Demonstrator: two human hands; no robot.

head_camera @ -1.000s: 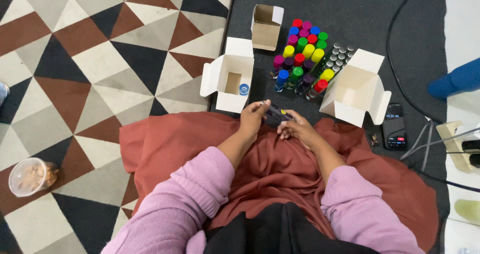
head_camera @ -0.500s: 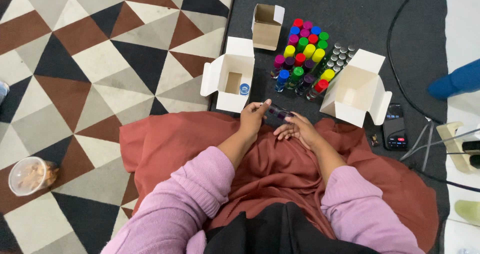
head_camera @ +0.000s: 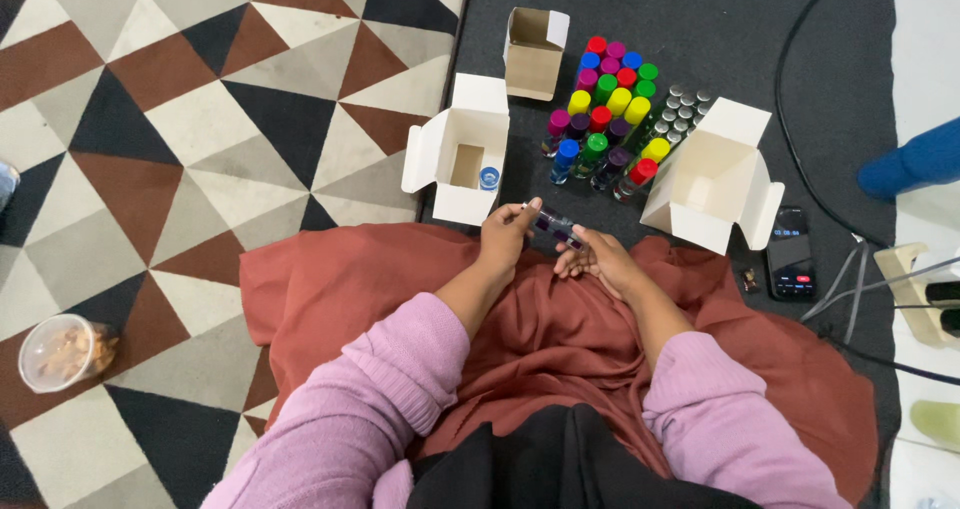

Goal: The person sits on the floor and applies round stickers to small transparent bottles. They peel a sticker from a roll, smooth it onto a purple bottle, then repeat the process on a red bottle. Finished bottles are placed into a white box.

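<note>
A small purple-capped bottle (head_camera: 553, 225) is pinched by the left hand (head_camera: 507, 231), with the right hand (head_camera: 597, 260) half open, touching its other end. Light and likely smooth, it is best gripped mid-body.

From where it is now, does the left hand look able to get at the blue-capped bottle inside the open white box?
Probably yes. The left hand sits just below the open white box, whose flaps are folded back, and nothing covers the blue-capped bottle. But that hand already holds a small purple bottle.
</note>
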